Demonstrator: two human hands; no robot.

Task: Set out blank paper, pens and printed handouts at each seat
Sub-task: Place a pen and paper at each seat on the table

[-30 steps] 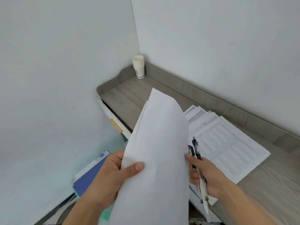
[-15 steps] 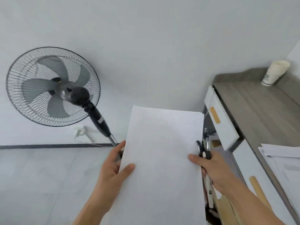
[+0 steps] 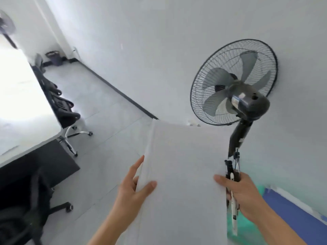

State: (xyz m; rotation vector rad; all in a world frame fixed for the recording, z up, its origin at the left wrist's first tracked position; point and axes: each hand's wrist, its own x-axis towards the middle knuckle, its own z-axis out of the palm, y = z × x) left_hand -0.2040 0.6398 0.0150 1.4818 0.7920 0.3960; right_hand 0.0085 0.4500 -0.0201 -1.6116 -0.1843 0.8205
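The stack of blank paper is held in the air between both hands. Its left edge is pinched by the left hand, with the thumb laid on the top sheet and the fingers stretched underneath. Its right edge is pressed under the thumb of the right hand, whose other fingers are curled round several pens. The pens are held upright just beside that edge, and their ends show above and below the fist. A standing fan is seen beyond the stack's far right corner, against a white wall. A white table is seen at the left, with black office chairs at its edges.
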